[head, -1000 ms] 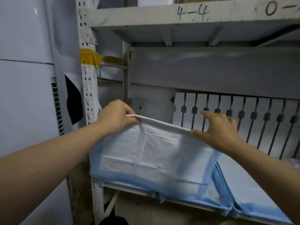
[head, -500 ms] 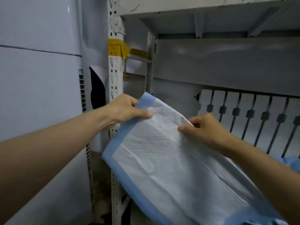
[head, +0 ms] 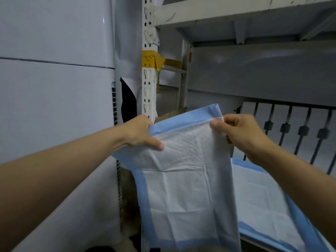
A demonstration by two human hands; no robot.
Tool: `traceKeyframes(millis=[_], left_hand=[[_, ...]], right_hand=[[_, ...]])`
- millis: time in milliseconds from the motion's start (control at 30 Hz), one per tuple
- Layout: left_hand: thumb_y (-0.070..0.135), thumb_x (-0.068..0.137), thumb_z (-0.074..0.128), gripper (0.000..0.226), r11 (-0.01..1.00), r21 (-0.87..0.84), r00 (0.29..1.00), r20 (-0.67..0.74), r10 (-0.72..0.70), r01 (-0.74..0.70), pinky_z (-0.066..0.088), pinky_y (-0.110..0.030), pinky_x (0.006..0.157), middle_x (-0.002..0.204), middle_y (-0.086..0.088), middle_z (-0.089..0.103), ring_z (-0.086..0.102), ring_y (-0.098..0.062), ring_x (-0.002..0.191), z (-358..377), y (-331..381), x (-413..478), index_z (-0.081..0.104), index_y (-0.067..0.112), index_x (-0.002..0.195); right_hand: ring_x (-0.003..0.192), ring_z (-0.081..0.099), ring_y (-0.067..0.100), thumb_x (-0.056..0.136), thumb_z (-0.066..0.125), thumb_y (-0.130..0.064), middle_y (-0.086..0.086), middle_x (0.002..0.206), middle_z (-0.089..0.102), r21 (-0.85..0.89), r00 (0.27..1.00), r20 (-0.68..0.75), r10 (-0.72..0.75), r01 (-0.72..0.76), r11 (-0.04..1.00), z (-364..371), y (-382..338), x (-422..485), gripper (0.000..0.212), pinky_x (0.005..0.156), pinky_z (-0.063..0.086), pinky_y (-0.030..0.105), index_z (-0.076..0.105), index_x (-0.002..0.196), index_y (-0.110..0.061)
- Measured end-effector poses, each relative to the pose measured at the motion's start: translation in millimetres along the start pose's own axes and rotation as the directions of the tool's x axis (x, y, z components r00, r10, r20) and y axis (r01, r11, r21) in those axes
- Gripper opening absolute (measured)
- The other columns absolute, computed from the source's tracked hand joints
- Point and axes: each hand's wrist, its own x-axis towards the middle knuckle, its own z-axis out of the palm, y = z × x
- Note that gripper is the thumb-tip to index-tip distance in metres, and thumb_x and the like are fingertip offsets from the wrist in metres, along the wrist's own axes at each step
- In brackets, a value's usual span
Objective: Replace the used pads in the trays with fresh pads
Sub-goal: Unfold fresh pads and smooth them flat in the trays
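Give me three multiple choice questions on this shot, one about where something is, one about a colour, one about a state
1. Where does the second pad lie?
A. flat on the shelf, to the right of the held pad
B. on the upper shelf
C. draped over the left arm

2. What colour is the border of the held pad?
A. yellow
B. blue
C. green

3. How is the held pad being handled?
A. pinched at its top edge by both hands and hanging down
B. rolled into a tight tube
C. lying untouched on the floor

Answers: 1 A, it sits flat at lower right, below the dark bars. 2 B, a blue band frames the white middle. 3 A, the left hand and the right hand grip the top edge while the rest hangs.
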Motion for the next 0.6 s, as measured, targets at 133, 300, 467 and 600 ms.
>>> traceKeyframes(millis=[133, 300, 467, 600], left_hand=[[0.047, 0.061, 0.085, 0.048, 0.995, 0.037, 0.995, 0.03, -0.092, 0.091, 0.032, -0.031, 0.058, 0.068, -0.006, 0.047, 0.045, -0.018, 0.061, -1.4, -20.5, -18.4, 0.052, 0.013, 0.067], [0.029, 0.07, 0.084, 0.032, 0.971, -0.204, 0.99, -0.052, -0.135, 0.121, 0.046, -0.021, 0.054, 0.081, -0.006, 0.066, 0.059, -0.014, 0.068, -10.3, -12.3, -35.3, 0.07, 0.002, 0.081], [0.022, 0.074, 0.081, 0.035, 0.851, -0.52, 0.969, -0.169, -0.179, 0.067, 0.049, -0.021, 0.056, 0.087, -0.005, 0.068, 0.064, -0.014, 0.074, -16.5, 5.8, -24.2, 0.069, 0.002, 0.1], [0.023, 0.077, 0.08, 0.035, 0.822, -0.568, 0.932, -0.317, -0.177, -0.037, 0.048, -0.017, 0.054, 0.094, -0.008, 0.069, 0.064, -0.014, 0.075, -12.1, 21.9, 0.8, 0.069, -0.001, 0.1]], right_hand=[[0.077, 0.063, 0.02, 0.092, 0.064, -0.028, 0.009, 0.088, 0.072, -0.018, 0.998, -0.052, 0.024, -0.025, 1.0, -17.8, 2.0, -12.2, 0.018, 0.067, 0.052, 0.035, 0.073, 0.085, -0.016], [0.078, 0.057, 0.022, 0.094, 0.06, -0.027, 0.02, 0.097, 0.068, -0.055, 0.991, -0.125, 0.035, -0.042, 0.998, -42.2, -0.9, -24.3, 0.022, 0.071, 0.048, 0.036, 0.07, 0.088, -0.009], [0.075, 0.056, 0.024, 0.093, 0.06, -0.029, 0.02, 0.09, 0.068, -0.028, 0.977, -0.207, 0.054, -0.062, 0.998, -62.6, 1.3, -25.2, 0.025, 0.068, 0.047, 0.036, 0.07, 0.087, -0.006], [0.074, 0.055, 0.024, 0.092, 0.063, -0.029, 0.019, 0.09, 0.069, -0.003, 0.958, -0.277, 0.068, -0.072, 0.997, -75.5, 6.2, -20.4, 0.026, 0.07, 0.05, 0.04, 0.071, 0.084, -0.006]])
